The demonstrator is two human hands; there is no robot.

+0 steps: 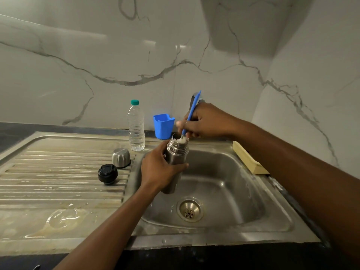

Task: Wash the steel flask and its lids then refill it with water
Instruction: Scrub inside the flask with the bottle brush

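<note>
My left hand (159,170) grips the steel flask (176,152) around its body and holds it upright over the sink basin (224,184). White bristles or foam show in the flask's open mouth. My right hand (206,121) holds the blue handle of a bottle brush (191,112), whose head is down in the flask's neck. The steel cup lid (121,157) stands upside down on the draining board (58,172). Just in front of it lies the black stopper lid (107,174).
A clear plastic water bottle (136,126) with a teal cap stands at the back of the board. A blue plastic holder (163,125) sits beside it. The tap (194,98) is behind my right hand. A yellow sponge (249,158) lies on the sink's right rim. Water pools on the board's front.
</note>
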